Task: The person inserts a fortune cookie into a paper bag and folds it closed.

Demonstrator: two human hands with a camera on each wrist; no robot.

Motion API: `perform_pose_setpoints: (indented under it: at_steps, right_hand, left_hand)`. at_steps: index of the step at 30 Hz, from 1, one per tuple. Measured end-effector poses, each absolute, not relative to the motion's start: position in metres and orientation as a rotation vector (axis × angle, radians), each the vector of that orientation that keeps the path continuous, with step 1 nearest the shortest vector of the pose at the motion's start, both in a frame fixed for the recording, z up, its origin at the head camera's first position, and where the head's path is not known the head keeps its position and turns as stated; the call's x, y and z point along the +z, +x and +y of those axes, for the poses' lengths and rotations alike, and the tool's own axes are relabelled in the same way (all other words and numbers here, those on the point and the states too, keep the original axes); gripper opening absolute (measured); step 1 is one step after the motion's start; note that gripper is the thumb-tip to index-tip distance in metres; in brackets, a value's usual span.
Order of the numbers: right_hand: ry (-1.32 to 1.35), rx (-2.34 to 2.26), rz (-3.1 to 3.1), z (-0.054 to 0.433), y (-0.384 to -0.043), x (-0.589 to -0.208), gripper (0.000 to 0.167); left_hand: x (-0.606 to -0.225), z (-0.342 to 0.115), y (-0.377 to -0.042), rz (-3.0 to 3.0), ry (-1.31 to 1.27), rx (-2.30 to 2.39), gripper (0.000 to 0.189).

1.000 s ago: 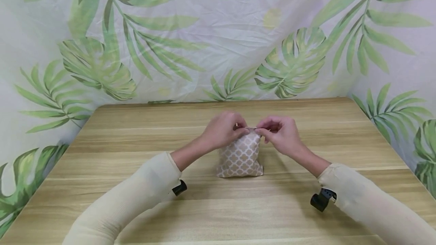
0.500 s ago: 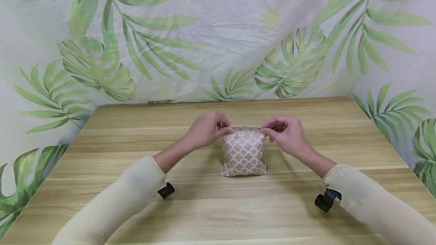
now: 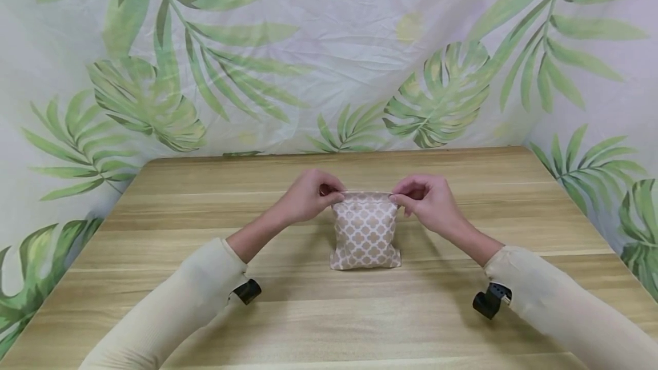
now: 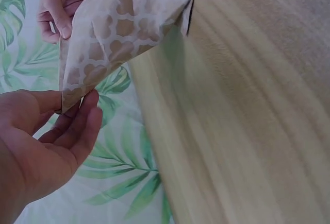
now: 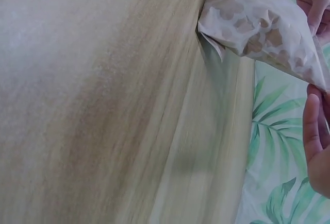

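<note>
A small beige pouch [image 3: 366,234] with a white lattice pattern stands upright on the table, its body bulging. Thumb and fingers of my left hand [image 3: 310,197] pinch the left corner of its top edge. At the opposite corner, my right hand [image 3: 430,203] pinches the same edge, which runs straight between the two. From the side, in the left wrist view, the pouch [image 4: 121,26] tapers to a thin edge where the left hand [image 4: 49,139] holds it. The right wrist view shows the pouch [image 5: 258,26] wider at its base. Its contents are hidden.
The wood-grain table [image 3: 329,324] reaches back to a hanging cloth [image 3: 339,61] printed with green leaves. Black wrist cameras hang under both sleeves, one at the left cuff [image 3: 248,291] and one at the right [image 3: 488,301].
My hands were close together at the pouch's top. The left hand has moved left and the right hand slightly right, so the top edge now spreads wide and flat between them.
</note>
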State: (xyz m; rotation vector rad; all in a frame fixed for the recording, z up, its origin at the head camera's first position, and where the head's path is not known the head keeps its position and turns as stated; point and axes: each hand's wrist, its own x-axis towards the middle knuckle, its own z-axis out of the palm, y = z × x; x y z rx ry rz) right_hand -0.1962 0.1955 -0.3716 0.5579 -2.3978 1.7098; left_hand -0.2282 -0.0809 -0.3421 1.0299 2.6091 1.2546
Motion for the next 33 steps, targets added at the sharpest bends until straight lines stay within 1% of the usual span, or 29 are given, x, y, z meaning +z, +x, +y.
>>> perform_pose_setpoints:
  at_steps: [6,14,22,33]
  right_hand:
    - [0.485,1.762,-2.498,0.194,-0.209,-0.372,0.012]
    - [0.439,1.751,-2.597,0.191,-0.224,-0.380,0.011]
    - [0.449,1.711,-2.673,0.186,-0.234,-0.390,0.011]
    - [0.474,1.685,-2.733,0.182,-0.237,-0.400,0.007]
  left_hand:
    - [-0.352,-0.081,-0.232,2.387,0.805,1.499,0.016]
    - [-0.364,-0.077,-0.241,2.391,0.640,1.513,0.017]
    - [-0.374,-0.075,-0.248,2.417,0.593,1.458,0.018]
    - [-0.385,-0.076,-0.256,2.364,0.519,1.379,0.017]
